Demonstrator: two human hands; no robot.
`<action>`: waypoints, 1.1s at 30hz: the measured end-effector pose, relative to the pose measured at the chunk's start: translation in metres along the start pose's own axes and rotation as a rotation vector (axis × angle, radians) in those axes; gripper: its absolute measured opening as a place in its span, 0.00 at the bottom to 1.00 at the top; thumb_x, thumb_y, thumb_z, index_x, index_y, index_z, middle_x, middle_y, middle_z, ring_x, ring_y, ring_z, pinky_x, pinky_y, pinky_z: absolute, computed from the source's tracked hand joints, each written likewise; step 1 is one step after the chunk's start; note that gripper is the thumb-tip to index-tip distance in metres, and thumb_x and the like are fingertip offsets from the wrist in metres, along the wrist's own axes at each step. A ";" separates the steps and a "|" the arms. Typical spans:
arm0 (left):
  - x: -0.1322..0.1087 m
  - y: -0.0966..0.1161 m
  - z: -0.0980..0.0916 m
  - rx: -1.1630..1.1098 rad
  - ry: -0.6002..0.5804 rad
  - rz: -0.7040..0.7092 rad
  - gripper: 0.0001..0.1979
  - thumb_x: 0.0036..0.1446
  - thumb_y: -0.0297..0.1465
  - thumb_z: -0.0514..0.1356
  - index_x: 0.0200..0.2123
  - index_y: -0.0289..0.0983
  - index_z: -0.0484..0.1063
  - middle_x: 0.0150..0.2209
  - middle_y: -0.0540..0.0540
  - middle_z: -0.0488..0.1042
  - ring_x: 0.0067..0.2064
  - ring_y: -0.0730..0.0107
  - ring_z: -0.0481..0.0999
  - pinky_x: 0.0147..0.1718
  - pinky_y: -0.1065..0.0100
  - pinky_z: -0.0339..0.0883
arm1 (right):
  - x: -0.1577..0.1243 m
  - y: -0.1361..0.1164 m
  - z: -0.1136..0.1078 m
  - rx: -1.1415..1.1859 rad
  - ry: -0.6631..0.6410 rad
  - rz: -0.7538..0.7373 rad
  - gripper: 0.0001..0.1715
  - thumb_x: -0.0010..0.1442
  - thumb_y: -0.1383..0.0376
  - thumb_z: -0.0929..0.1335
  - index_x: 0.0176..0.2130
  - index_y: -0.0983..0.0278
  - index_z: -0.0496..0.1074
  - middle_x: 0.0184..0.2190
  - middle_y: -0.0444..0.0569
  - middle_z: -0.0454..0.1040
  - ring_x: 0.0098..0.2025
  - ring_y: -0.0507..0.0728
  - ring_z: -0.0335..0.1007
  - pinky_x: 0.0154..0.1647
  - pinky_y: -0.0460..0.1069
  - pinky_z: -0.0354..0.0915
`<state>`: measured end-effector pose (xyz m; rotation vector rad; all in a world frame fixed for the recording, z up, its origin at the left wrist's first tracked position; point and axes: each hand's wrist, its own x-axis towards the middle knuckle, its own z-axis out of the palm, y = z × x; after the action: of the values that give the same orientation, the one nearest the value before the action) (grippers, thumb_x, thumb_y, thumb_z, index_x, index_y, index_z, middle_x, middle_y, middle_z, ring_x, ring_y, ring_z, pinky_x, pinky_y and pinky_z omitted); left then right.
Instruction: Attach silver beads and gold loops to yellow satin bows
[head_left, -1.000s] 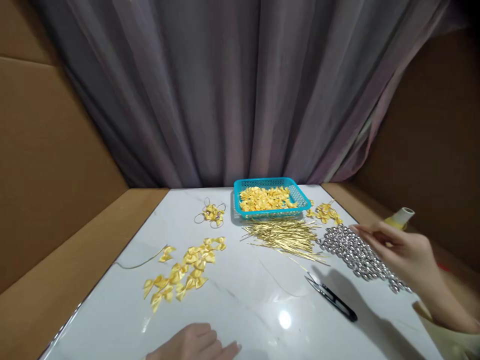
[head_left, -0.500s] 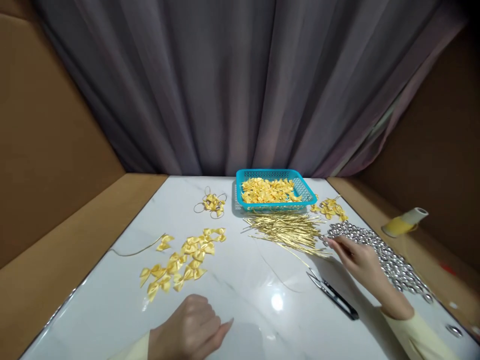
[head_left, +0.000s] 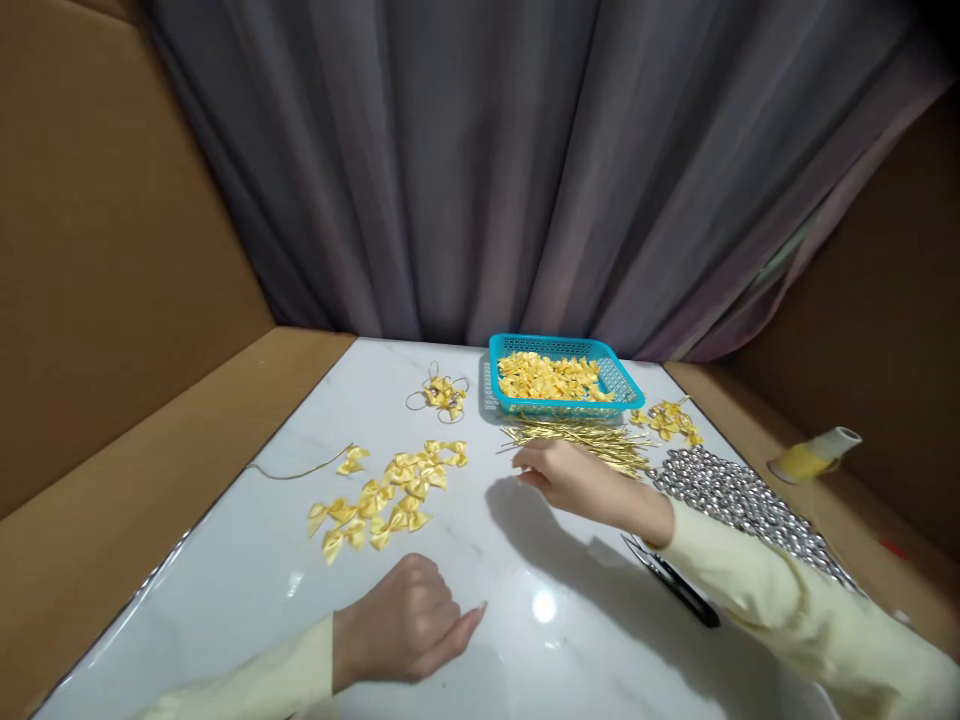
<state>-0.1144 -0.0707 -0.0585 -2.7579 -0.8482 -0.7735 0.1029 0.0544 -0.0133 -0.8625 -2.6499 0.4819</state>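
Note:
My right hand [head_left: 574, 478] reaches left over the white table [head_left: 480, 560], its fingers curled together beside the near-left end of a heap of thin gold wire ties [head_left: 592, 443]; what it pinches, if anything, is too small to see. My left hand [head_left: 401, 622] rests near the front edge in a loose fist, thumb out. Several loose yellow ribbon bows [head_left: 390, 495] lie just left of the right hand. A pile of silver beads [head_left: 739, 500] sits to the right, and black snips [head_left: 675, 583] lie under my right forearm.
A teal basket [head_left: 622, 380] full of yellow bows stands at the back. Finished bows with wire loops [head_left: 442, 393] lie left of it; more bows [head_left: 671, 420] lie to its right. A yellow thread spool [head_left: 814, 455] lies on the brown ledge. Cardboard walls and a grey curtain enclose the table.
My right hand left the silver beads and moved left across the gold ties toward the table's middle. The left hand slid forward, curled in a fist. The view shifted slightly.

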 end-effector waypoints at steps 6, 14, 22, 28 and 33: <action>-0.010 0.002 0.005 -0.004 -0.002 -0.003 0.24 0.58 0.26 0.51 0.10 0.36 0.60 0.07 0.51 0.62 0.11 0.75 0.54 0.18 0.65 0.46 | 0.070 -0.027 0.059 0.101 -0.068 -0.198 0.20 0.48 0.65 0.73 0.42 0.64 0.67 0.43 0.53 0.64 0.40 0.57 0.62 0.38 0.49 0.60; -0.014 0.001 0.009 -0.088 0.078 -0.202 0.23 0.59 0.28 0.49 0.11 0.36 0.58 0.08 0.53 0.59 0.12 0.77 0.53 0.18 0.68 0.45 | 0.076 -0.040 0.074 0.293 -0.021 -0.203 0.05 0.53 0.73 0.69 0.32 0.64 0.71 0.31 0.49 0.69 0.38 0.56 0.63 0.42 0.52 0.60; 0.002 -0.004 -0.004 -0.294 0.130 -0.624 0.06 0.60 0.32 0.53 0.31 0.37 0.66 0.28 0.50 0.72 0.29 0.72 0.71 0.29 0.72 0.63 | 0.022 -0.048 0.045 0.573 0.086 0.026 0.13 0.56 0.58 0.68 0.33 0.65 0.77 0.31 0.49 0.75 0.31 0.53 0.71 0.31 0.46 0.67; 0.020 -0.006 0.002 -0.382 0.128 -0.825 0.07 0.62 0.35 0.49 0.35 0.39 0.62 0.28 0.52 0.69 0.27 0.72 0.68 0.25 0.72 0.64 | 0.001 -0.049 0.038 0.676 0.040 0.058 0.16 0.61 0.59 0.63 0.37 0.63 0.77 0.36 0.48 0.76 0.36 0.53 0.71 0.36 0.46 0.66; 0.017 -0.022 0.007 -0.242 0.223 -0.930 0.09 0.57 0.35 0.54 0.40 0.39 0.59 0.39 0.46 0.65 0.39 0.64 0.68 0.35 0.65 0.63 | -0.010 -0.018 0.016 0.325 -0.033 0.138 0.20 0.60 0.65 0.64 0.51 0.66 0.68 0.45 0.52 0.73 0.36 0.52 0.71 0.35 0.45 0.66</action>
<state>-0.1120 -0.0419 -0.0560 -2.2748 -2.1248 -1.3427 0.0953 0.0314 -0.0223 -0.9410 -2.4521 0.9369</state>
